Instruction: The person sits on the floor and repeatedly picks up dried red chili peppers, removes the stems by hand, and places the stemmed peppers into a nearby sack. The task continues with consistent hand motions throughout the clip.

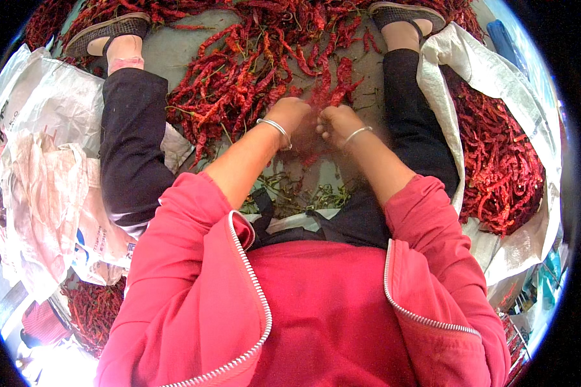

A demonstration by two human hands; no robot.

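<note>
My left hand point(292, 114) is curled, its back towards me, at the near right side of a heap of dried red chili peppers point(237, 82). Its fingertips are hidden, so what it grips does not show. Close beside it, my right hand point(339, 125) is closed around the near ends of a few dried chili peppers point(343, 80), which point away from me. Red blur fills the gap between the hands. Each wrist wears a silver-coloured bangle. Below the hands, green-brown stems point(330, 196) lie scattered between my thighs.
An open white woven sack point(523, 116) full of dried chilies point(498, 159) stands against my right leg. Crumpled white woven sacks point(53, 164) bearing print lie by my left leg. More chilies point(94, 309) are behind them. My shoes point(406, 17) rest among peppers on the grey floor point(172, 63).
</note>
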